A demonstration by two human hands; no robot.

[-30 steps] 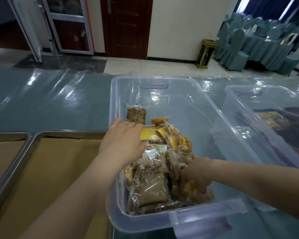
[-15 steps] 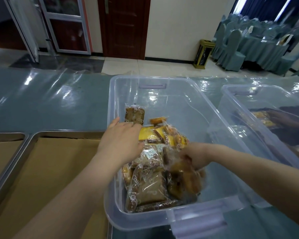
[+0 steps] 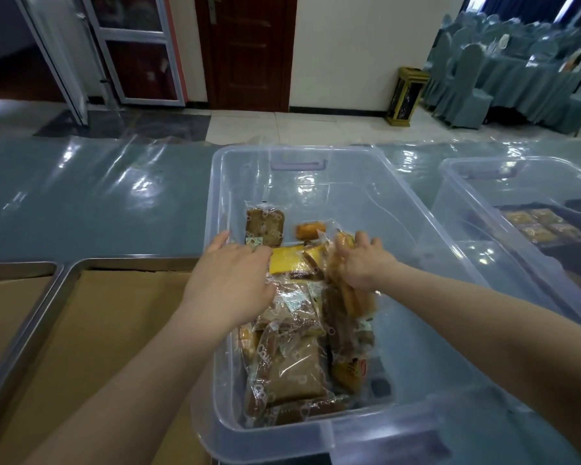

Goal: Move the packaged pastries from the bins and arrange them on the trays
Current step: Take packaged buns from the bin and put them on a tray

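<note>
A clear plastic bin [image 3: 316, 156] stands in front of me with several packaged pastries [image 3: 292, 364] heaped along its left side. My left hand [image 3: 230, 280] reaches over the bin's left wall, palm down on the pile, fingers hidden among the packets. My right hand [image 3: 361, 261] grips a clear packet of golden pastries [image 3: 353, 300], which hangs below the fist above the pile. A brown cake packet [image 3: 265, 226] and a small orange one [image 3: 307, 229] lie further back. A steel tray [image 3: 78, 273] lined with brown paper sits left of the bin.
A second clear bin [image 3: 483, 169] with yellow pastry packs [image 3: 534, 224] stands to the right. Another tray [image 3: 17, 268] lies at the far left. The table has a shiny teal plastic cover [image 3: 98, 203]. Covered chairs and a door are beyond the table.
My right hand has lifted a packet of golden pastries from the near part of the pile up and toward the middle of the bin. My left hand has barely moved.
</note>
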